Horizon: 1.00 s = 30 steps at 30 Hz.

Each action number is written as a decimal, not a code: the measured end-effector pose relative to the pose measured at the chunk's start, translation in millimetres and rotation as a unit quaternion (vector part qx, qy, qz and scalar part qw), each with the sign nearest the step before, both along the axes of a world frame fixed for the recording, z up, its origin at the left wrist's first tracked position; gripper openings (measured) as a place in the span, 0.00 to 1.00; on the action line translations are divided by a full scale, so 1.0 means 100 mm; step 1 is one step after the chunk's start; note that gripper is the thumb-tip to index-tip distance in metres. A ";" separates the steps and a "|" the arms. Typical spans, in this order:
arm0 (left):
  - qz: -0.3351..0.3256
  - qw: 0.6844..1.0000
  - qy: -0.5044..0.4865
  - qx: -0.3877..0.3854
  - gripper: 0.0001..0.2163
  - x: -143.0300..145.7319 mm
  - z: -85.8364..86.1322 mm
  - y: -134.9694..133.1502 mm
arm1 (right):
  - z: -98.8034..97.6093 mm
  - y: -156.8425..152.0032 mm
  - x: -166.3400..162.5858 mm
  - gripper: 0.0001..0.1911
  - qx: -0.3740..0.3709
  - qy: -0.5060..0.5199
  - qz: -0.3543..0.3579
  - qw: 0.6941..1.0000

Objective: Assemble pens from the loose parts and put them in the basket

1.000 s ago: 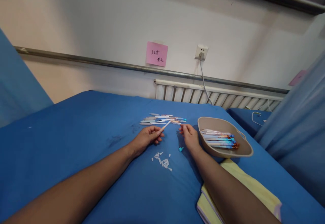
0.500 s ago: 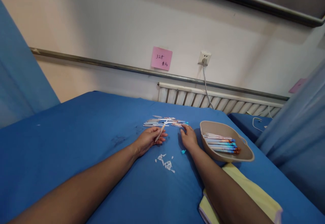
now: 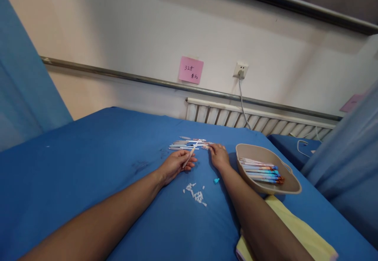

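Observation:
Upright in my left hand (image 3: 177, 165), held between thumb and fingers, is a pale pen barrel (image 3: 189, 157) with a thin white tube at its upper end. My right hand (image 3: 219, 156) is at the right end of a pile of pen parts (image 3: 180, 144). Its fingers are drawn together at the pile; what is between them is too small to tell. Barrels and white tubes make up the pile. Nearer to me on the blue sheet lie small white cone-shaped tips (image 3: 198, 196), with a turquoise piece (image 3: 216, 181) below my right hand.
To the right stands a beige basket (image 3: 288, 188) holding several pens (image 3: 261, 171) with blue, turquoise and brown ends. A yellow cloth (image 3: 298, 225) lies under my right forearm. Behind the blue-covered bed (image 3: 88, 154) are a radiator (image 3: 218, 113) and a wall socket (image 3: 241, 70) with a cord.
My right hand's fingers have drawn in over the right end of the pile. My left hand keeps its hold on the barrel. The whole view has shifted slightly.

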<state>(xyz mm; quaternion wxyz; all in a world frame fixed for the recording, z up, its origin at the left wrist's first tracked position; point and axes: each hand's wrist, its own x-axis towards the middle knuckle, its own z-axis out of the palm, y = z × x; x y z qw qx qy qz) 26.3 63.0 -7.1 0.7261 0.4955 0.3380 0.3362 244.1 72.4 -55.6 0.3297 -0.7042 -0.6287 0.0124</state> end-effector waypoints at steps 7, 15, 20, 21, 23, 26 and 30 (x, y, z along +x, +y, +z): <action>-0.004 1.000 0.002 0.012 0.10 -0.01 -0.02 0.01 | 0.03 -0.04 -0.03 0.11 -0.025 -0.026 -0.020 0.999; -0.008 1.000 0.004 0.029 0.12 -0.02 -0.06 0.03 | 0.06 -0.13 -0.07 0.07 -0.036 -0.023 0.013 0.999; -0.006 0.999 0.017 0.037 0.13 -0.02 -0.06 0.03 | 0.07 -0.19 -0.11 0.11 -0.034 -0.035 0.024 0.999; -0.004 0.999 0.018 0.037 0.13 -0.02 -0.06 0.02 | 0.07 -0.20 -0.12 0.13 -0.035 -0.040 0.023 0.998; -0.001 0.999 0.018 0.038 0.13 -0.03 -0.06 0.02 | 0.08 -0.22 -0.13 0.14 -0.039 -0.046 0.014 0.998; 0.001 0.999 0.016 0.044 0.13 -0.03 -0.08 0.02 | 0.08 -0.23 -0.14 0.12 -0.048 -0.047 -0.004 0.998; -0.005 0.999 0.015 0.049 0.13 -0.03 -0.09 0.05 | 0.07 -0.24 -0.13 0.10 -0.066 -0.048 -0.007 0.997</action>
